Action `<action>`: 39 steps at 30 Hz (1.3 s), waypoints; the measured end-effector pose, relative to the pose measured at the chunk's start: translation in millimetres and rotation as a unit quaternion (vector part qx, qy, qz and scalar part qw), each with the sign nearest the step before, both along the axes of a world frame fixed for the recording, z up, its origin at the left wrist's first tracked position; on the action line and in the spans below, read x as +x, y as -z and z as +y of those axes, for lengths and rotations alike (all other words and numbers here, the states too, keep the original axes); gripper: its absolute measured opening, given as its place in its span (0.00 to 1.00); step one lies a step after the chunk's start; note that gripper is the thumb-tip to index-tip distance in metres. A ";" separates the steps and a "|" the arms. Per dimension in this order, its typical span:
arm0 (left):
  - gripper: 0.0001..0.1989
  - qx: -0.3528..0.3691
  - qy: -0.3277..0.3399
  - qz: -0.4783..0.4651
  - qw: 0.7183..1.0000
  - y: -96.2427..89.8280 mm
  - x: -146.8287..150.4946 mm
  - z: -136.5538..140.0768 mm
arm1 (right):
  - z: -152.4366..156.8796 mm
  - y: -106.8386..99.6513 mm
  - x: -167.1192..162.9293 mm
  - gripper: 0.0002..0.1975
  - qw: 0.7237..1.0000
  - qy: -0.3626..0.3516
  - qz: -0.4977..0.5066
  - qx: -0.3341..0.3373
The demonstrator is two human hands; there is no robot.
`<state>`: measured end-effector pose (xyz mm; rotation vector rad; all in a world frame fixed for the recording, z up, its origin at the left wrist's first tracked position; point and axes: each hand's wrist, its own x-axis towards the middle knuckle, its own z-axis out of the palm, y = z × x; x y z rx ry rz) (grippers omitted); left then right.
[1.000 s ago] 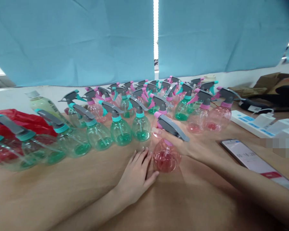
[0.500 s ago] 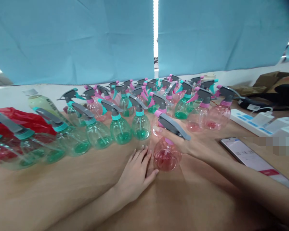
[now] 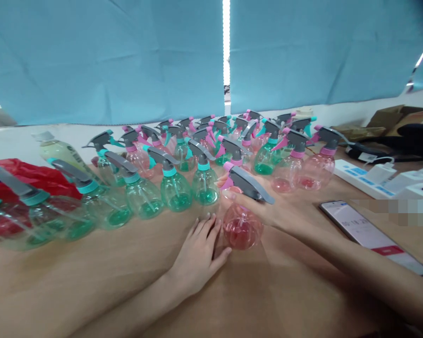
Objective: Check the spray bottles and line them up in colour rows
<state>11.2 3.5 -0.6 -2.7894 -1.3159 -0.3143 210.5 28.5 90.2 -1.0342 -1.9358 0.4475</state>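
Observation:
My right hand (image 3: 248,204) is wrapped round the neck of a pink spray bottle (image 3: 242,232), just under its grey and pink trigger head. The bottle stands upright on the table (image 3: 127,281), with red-looking liquid low inside. Flat on the tabletop to its left lies my left hand (image 3: 199,253), fingers stretched out and holding nothing. Its fingertips and thumb are close to the bottle's base; whether they touch it I cannot tell. Beyond my left hand, a green spray bottle (image 3: 206,185) stands in a row with other green ones.
Several more pink and green spray bottles crowd the back. At right lie a phone (image 3: 366,230) showing a timer and a white power strip (image 3: 359,178) with plugs. A red plastic bag (image 3: 31,176) and a capped bottle (image 3: 61,152) are at left. Blue curtains (image 3: 109,61) hang behind.
The fingers of my right hand have shifted slightly round the pink bottle's neck, with more fingertips showing on its left side. My left hand has stayed in place.

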 end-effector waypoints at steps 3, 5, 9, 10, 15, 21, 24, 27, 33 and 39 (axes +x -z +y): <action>0.26 -0.002 -0.002 -0.001 1.000 0.4 0.1 0.2 | -0.2 -2.6 -1.8 0.16 0.998 -0.017 0.048 -0.046; 0.27 -0.006 -0.002 0.003 1.000 0.3 0.1 0.3 | -0.1 -3.9 -3.1 0.16 0.997 -0.021 0.057 -0.055; 0.27 -0.011 -0.001 0.001 1.000 0.2 0.1 0.3 | -0.8 -4.5 -4.1 0.13 0.996 -0.028 0.056 -0.069; 0.27 -0.011 -0.001 -0.001 1.000 0.4 -0.1 0.3 | -0.6 -3.4 -4.0 0.14 0.995 -0.032 0.063 -0.072; 0.26 -0.009 0.002 -0.018 1.000 1.2 -0.4 0.3 | 4.7 8.7 -3.3 0.26 0.993 -0.041 0.085 -0.069; 0.27 -0.010 0.001 -0.009 1.000 -0.3 0.0 -0.6 | 10.4 17.7 0.1 0.29 0.992 -0.057 0.096 -0.051; 0.27 -0.010 0.003 -0.017 1.000 -0.4 0.1 -0.3 | 10.5 17.7 3.0 0.28 0.993 -0.066 0.083 -0.053; 0.27 -0.013 0.000 -0.016 1.000 -0.3 0.1 0.2 | 8.2 14.8 3.5 0.27 0.994 -0.057 0.068 -0.056; 0.27 -0.014 -0.001 -0.007 1.000 -0.6 -0.1 -0.1 | -1.8 -0.6 -2.4 0.19 0.993 -0.033 0.078 -0.082; 0.28 -0.014 -0.001 -0.001 1.000 -2.0 0.3 -0.4 | -2.8 -5.1 -1.8 0.09 0.996 -0.027 0.048 -0.075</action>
